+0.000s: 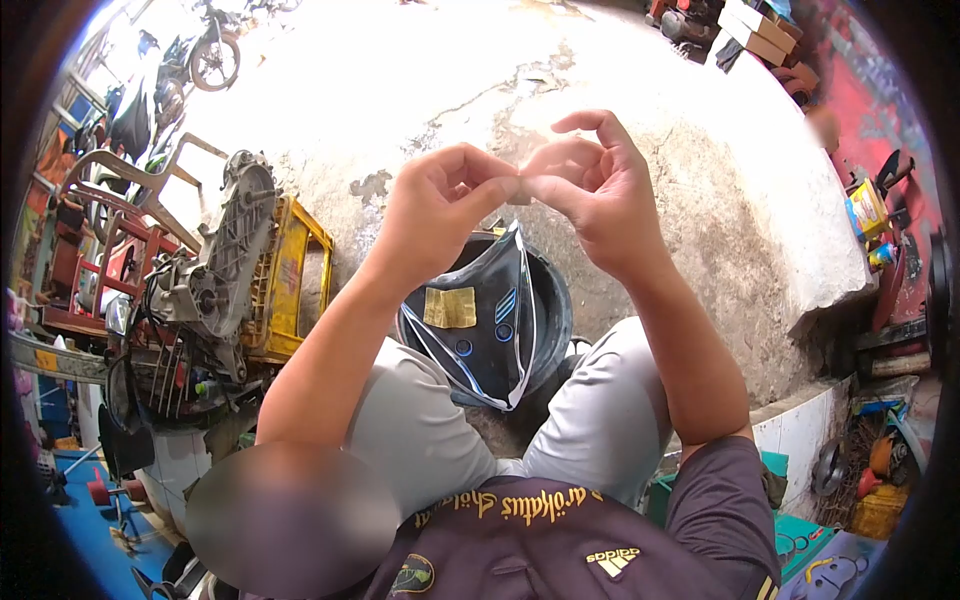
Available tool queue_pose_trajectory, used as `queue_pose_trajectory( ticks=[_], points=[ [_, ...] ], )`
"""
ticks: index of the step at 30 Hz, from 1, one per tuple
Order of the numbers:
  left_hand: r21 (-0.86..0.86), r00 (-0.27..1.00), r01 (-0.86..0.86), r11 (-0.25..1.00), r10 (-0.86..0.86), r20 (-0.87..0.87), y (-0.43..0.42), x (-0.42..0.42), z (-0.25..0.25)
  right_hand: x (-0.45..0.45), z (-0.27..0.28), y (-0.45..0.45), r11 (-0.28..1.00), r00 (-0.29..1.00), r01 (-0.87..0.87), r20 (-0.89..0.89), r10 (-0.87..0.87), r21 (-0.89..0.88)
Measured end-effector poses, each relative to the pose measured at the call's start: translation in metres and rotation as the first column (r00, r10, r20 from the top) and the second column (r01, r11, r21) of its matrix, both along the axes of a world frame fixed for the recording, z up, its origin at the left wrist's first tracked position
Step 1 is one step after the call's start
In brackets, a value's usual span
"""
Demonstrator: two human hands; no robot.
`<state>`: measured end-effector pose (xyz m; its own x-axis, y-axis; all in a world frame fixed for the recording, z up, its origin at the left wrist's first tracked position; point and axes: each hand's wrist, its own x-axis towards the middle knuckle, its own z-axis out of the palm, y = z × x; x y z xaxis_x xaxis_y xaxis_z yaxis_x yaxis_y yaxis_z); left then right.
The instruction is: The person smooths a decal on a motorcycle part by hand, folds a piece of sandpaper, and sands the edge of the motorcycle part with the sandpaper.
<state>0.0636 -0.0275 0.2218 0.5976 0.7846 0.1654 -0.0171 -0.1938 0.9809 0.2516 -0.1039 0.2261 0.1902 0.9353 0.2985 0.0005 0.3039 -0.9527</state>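
Note:
My left hand [437,210] and my right hand [612,205] are raised in front of me, fingertips meeting in a pinch. Whatever lies between them is too small to make out. One finger of the right hand is lifted and curled, and some of its other fingers are smeared by motion. Below the hands, between my knees, a black panel with white edges and blue marks [485,335] rests on a dark round tub [560,300]. On the panel lies a worn yellowish rectangular piece [451,308], like paper or sandpaper. Neither hand touches the panel.
At left, a metal engine casing [232,265] leans by a yellow crate [300,265], near a chair frame [150,190]. A motorcycle wheel [215,62] shows at the far left. Cardboard boxes [757,32] stand at the back right, and a yellow can [866,209] at right.

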Motion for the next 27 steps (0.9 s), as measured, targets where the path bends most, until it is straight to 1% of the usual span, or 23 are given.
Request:
queue_pose_trajectory(
  ticks=[1, 5, 7, 11, 14, 17, 19, 22, 27],
  points=[
    [-0.022, 0.997, 0.030, 0.999, -0.028, 0.066, 0.001, -0.001, -0.001, 0.001, 0.000, 0.000, 1.000, 0.998, -0.027, -0.061, 0.027, -0.003],
    [-0.053, 0.993, 0.058, 0.997, -0.052, 0.103, 0.003, -0.002, -0.003, 0.001, 0.002, -0.001, 0.999, 0.998, -0.026, -0.054, 0.027, 0.019],
    [-0.084, 0.994, 0.051, 0.995, -0.042, 0.105, 0.002, -0.001, 0.000, -0.001, 0.005, -0.003, 1.000, 1.000, -0.001, 0.025, 0.000, 0.024],
    [-0.099, 0.992, 0.044, 0.994, -0.033, 0.119, 0.005, -0.001, -0.004, -0.005, 0.005, -0.004, 0.999, 0.999, 0.023, 0.044, -0.025, 0.037],
    [-0.119, 0.993, 0.058, 0.991, -0.045, 0.107, 0.008, -0.004, -0.007, -0.009, 0.004, -0.004, 0.997, 0.997, 0.045, 0.067, -0.049, 0.067],
    [-0.140, 0.998, 0.023, 0.990, -0.014, 0.065, 0.007, -0.005, -0.005, -0.008, 0.000, -0.002, 0.997, 0.997, 0.032, 0.074, -0.037, 0.067],
    [-0.195, 0.997, 0.021, 0.981, -0.006, 0.074, 0.007, -0.004, -0.006, -0.006, -0.001, -0.001, 0.994, 0.994, 0.037, 0.100, -0.047, 0.100],
    [-0.176, 0.999, -0.003, 0.984, 0.009, 0.030, 0.005, -0.004, -0.003, -0.004, -0.004, 0.001, 0.997, 0.998, 0.002, 0.065, -0.007, 0.078],
    [-0.159, 0.999, -0.017, 0.987, 0.024, 0.040, 0.008, -0.004, -0.007, -0.004, -0.003, 0.002, 0.999, 0.994, -0.006, 0.106, 0.001, 0.051]
  ],
)
